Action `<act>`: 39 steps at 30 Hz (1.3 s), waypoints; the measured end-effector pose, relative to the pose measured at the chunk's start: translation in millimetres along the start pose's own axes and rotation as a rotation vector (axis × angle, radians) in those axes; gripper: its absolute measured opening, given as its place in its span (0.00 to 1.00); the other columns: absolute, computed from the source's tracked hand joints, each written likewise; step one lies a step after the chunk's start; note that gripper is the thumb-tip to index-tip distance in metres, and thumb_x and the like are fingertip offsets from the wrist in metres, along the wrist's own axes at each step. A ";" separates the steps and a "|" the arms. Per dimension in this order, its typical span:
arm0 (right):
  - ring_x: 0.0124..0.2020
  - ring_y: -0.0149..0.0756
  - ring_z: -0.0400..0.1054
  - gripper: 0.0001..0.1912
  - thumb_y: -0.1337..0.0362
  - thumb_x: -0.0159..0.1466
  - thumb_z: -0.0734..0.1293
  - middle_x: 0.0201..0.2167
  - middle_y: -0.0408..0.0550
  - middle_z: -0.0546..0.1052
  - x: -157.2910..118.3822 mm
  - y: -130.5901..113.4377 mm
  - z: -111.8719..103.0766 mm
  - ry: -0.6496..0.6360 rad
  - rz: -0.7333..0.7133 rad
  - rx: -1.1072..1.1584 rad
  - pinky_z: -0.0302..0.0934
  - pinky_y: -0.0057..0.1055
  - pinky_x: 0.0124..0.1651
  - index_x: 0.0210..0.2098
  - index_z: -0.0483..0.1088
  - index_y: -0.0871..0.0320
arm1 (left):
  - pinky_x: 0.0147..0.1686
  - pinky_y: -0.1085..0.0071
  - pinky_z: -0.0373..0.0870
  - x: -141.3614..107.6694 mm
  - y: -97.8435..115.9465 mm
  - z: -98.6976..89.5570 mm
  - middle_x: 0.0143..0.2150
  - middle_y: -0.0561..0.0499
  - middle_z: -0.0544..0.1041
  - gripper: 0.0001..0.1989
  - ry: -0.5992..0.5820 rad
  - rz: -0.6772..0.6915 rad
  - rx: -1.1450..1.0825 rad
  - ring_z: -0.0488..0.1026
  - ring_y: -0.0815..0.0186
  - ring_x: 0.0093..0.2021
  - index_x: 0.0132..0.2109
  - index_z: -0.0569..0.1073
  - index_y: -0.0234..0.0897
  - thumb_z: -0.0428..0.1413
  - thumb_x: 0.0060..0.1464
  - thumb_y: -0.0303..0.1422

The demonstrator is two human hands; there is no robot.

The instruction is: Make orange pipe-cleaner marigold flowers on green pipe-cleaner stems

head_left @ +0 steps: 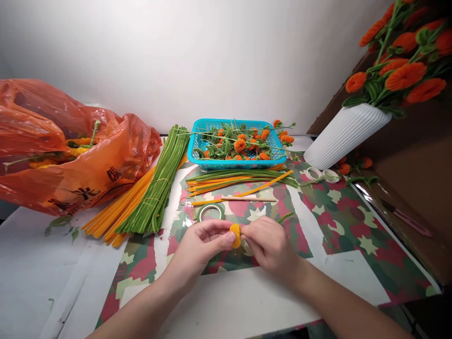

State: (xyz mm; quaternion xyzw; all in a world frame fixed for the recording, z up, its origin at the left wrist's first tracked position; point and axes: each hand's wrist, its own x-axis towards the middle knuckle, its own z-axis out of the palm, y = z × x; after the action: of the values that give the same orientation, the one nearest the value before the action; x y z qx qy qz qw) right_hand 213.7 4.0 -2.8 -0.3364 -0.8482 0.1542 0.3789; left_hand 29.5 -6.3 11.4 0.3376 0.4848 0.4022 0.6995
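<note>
Between my two hands is a small yellow pipe-cleaner flower (pixel 235 235). My left hand (pixel 208 242) pinches its head between thumb and fingers. At the flower's other side, the fingers of my right hand (pixel 270 242) are closed on its green stem (pixel 285 217), whose free end sticks out beyond the knuckles. Just behind my left hand lies a roll of green floral tape (pixel 211 213). Farther back, an orange pipe cleaner (pixel 208 201) rests by a thin pale stick (pixel 259 199). My right fingertips are partly hidden.
A blue basket (pixel 237 165) of orange flowers stands at the back, loose pipe cleaners (pixel 243 176) before it. Green pipe cleaners (pixel 155 188) lie over orange ones (pixel 106 216) beside an orange plastic bag (pixel 116 160). At right are a tilted white vase (pixel 348 134) and white tape rolls (pixel 313 174).
</note>
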 end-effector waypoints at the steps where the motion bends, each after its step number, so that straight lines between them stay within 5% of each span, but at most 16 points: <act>1: 0.23 0.29 0.59 0.15 0.67 0.70 0.54 0.21 0.43 0.68 1.1 0.4 -1.1 -0.012 0.120 0.159 0.51 0.29 0.29 0.31 0.67 0.59 | 0.32 0.72 0.77 -0.4 0.3 0.0 0.30 0.47 0.81 0.18 -0.013 0.018 -0.010 0.78 0.66 0.29 0.37 0.80 0.34 0.68 0.42 0.41; 5: 0.22 0.26 0.58 0.18 0.53 0.68 0.60 0.22 0.40 0.64 6.8 2.2 -7.7 -0.130 0.554 0.789 0.54 0.24 0.25 0.29 0.64 0.59 | 0.29 0.72 0.76 -2.4 -0.5 -0.4 0.33 0.48 0.78 0.17 -0.029 0.232 0.085 0.75 0.66 0.30 0.44 0.79 0.37 0.65 0.47 0.38; 10: 0.19 0.23 0.52 0.21 0.47 0.64 0.64 0.19 0.37 0.61 11.7 2.1 -15.5 -0.354 0.646 1.095 0.48 0.22 0.21 0.28 0.64 0.60 | 0.36 0.67 0.78 -5.4 0.0 -1.0 0.42 0.46 0.74 0.15 -0.110 0.475 0.218 0.75 0.62 0.39 0.46 0.79 0.44 0.64 0.49 0.32; 16: 0.17 0.21 0.49 0.21 0.46 0.62 0.65 0.19 0.36 0.61 11.6 0.2 -16.9 -0.485 0.706 1.142 0.44 0.21 0.19 0.29 0.64 0.60 | 0.33 0.73 0.77 -4.4 4.5 -2.8 0.39 0.48 0.77 0.19 -0.178 0.747 0.434 0.75 0.65 0.37 0.47 0.79 0.48 0.66 0.46 0.27; 24: 0.18 0.21 0.47 0.18 0.51 0.65 0.64 0.19 0.35 0.58 12.9 -2.2 -16.8 -0.484 0.671 1.154 0.42 0.22 0.19 0.32 0.67 0.61 | 0.34 0.74 0.75 -5.1 1.5 -1.6 0.36 0.48 0.78 0.21 -0.056 1.141 0.805 0.76 0.66 0.33 0.51 0.76 0.41 0.63 0.49 0.23; 39: 0.18 0.21 0.48 0.20 0.48 0.65 0.63 0.19 0.35 0.58 11.0 -0.3 -14.0 -0.474 0.688 1.142 0.43 0.21 0.19 0.29 0.63 0.60 | 0.34 0.75 0.73 -5.0 -5.3 2.3 0.37 0.45 0.76 0.12 -0.007 1.235 0.969 0.75 0.66 0.36 0.50 0.72 0.32 0.53 0.59 0.23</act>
State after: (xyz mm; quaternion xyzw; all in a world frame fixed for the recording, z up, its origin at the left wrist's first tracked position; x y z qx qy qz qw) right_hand 218.7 11.4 12.6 -0.2914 -0.5398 0.7552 0.2310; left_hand 32.0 -13.3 9.5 0.8148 0.3284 0.4610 0.1254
